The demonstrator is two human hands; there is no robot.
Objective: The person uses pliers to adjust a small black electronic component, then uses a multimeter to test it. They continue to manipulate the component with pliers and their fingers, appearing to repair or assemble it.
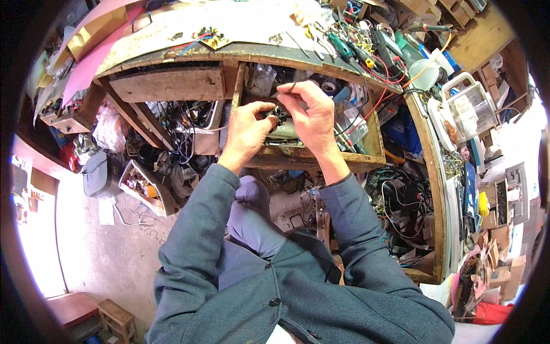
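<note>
Over the open wooden drawer (321, 157), my left hand (247, 133) is closed on a small black part (279, 117) with an uneven outline; its exact kind is too small to tell. Just to the right, my right hand (312, 114) is raised a little higher, thumb and forefinger pinched together. A thin dark sliver (293, 88) shows at its fingertips, too small to name. Beneath the hands the drawer holds a clear plastic bag (263, 79), a dark roll of tape (329, 86) and several hand tools.
On the bench top (166, 34) lie a small circuit board with coloured wires (211, 39) and, to the right, green-handled pliers (341, 47). A clear plastic container (470, 109) stands at the far right. Tangled cables (180, 129) fill the shelf below. A box of parts (148, 188) sits left.
</note>
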